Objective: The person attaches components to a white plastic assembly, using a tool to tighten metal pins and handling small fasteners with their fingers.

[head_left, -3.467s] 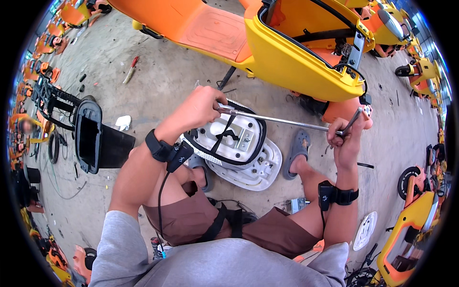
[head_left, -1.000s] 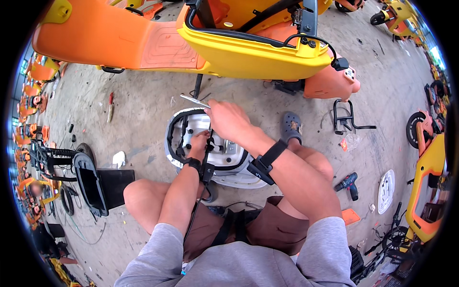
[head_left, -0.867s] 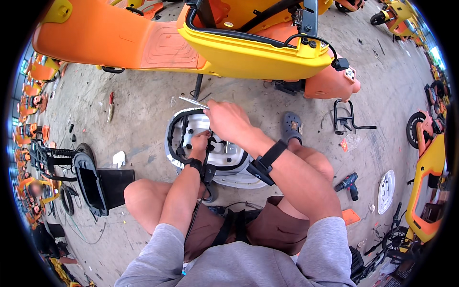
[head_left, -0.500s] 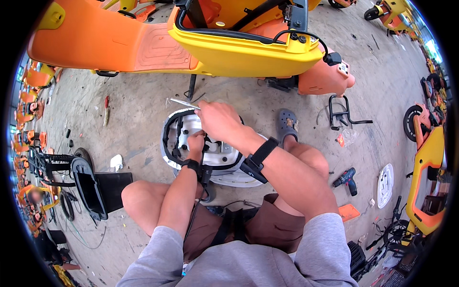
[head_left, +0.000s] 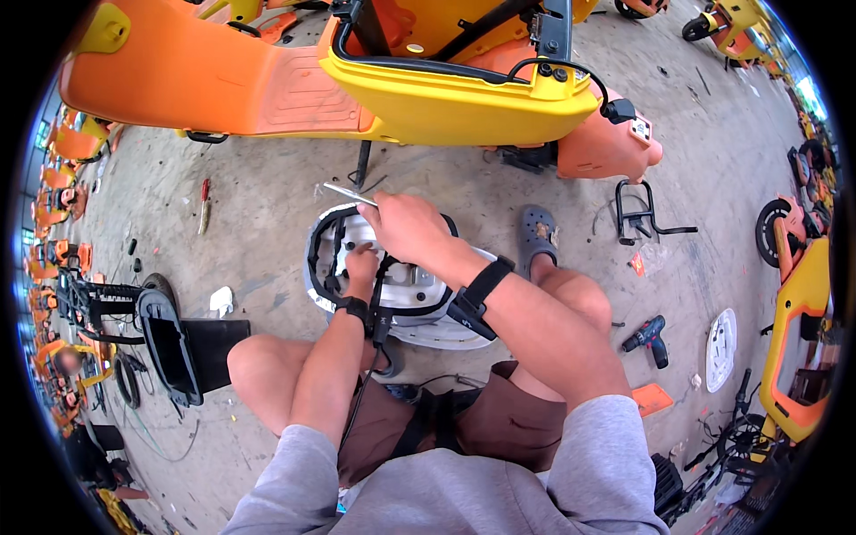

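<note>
Between my legs lies an upturned oval shell, silvery white inside with black trim around its edge, like the underside of a scooter seat. My right hand is closed around a slim silver tool and hangs over the far part of the shell. The tool's thin end points to the left; its grip is hidden by my fingers. My left hand reaches inside the shell with its fingers curled together near the middle. Whatever it pinches is too small to make out.
A yellow and orange scooter body stands across the far side. On the floor lie a cordless drill, a white ribbed oval panel, a black metal frame, a red-handled tool and a black bin-like part.
My left hand has shifted slightly left inside the shell and its fingers have changed position. My right hand still holds the silver tool, tilted a little differently.
</note>
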Demonstrator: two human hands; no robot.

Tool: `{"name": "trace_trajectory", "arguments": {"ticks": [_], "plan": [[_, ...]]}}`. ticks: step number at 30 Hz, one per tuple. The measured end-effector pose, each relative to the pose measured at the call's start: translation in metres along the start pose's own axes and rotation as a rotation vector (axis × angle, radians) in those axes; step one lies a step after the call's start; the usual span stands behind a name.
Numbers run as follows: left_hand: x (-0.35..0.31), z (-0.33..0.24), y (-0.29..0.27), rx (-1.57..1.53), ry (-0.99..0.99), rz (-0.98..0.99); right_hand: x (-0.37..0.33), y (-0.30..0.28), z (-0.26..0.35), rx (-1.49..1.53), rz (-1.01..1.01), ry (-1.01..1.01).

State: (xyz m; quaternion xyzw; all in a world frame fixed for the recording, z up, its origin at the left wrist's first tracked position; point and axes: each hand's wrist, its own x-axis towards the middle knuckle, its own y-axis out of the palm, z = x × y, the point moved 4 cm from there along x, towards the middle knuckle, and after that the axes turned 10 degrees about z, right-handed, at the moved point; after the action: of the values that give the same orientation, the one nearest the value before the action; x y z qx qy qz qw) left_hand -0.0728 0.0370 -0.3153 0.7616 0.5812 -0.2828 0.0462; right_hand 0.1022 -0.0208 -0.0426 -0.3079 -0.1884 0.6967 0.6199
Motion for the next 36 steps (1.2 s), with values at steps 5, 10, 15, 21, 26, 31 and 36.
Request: {"name": "trace_trajectory", "arguments": {"ticks": [5,10,15,21,26,31,36], "plan": [[0.013,-0.084,-0.027,-0.006,-0.025,0.152,0.017,0.002,-0.025,0.097,0.007,0.064],[-0.063,-0.24,-0.038,0.415,0.159,0.533,0.028,0.002,-0.034,0.38,0.202,0.2],[-0.122,-0.275,-0.043,0.354,0.177,0.616,0.031,0.002,-0.025,0.291,0.236,0.128],[-0.133,-0.275,-0.036,0.546,0.249,0.738,0.026,-0.009,-0.018,0.323,0.168,0.124],[-0.115,-0.265,-0.044,0.558,0.325,0.695,0.022,-0.011,-0.014,0.208,-0.096,0.115],[-0.113,-0.267,-0.056,0.591,0.507,0.518,0.012,-0.014,-0.001,-0.159,-0.418,-0.307],[-0.119,-0.274,-0.065,0.683,0.502,0.479,0.005,-0.018,0.004,-0.398,-0.374,-0.366]]}}
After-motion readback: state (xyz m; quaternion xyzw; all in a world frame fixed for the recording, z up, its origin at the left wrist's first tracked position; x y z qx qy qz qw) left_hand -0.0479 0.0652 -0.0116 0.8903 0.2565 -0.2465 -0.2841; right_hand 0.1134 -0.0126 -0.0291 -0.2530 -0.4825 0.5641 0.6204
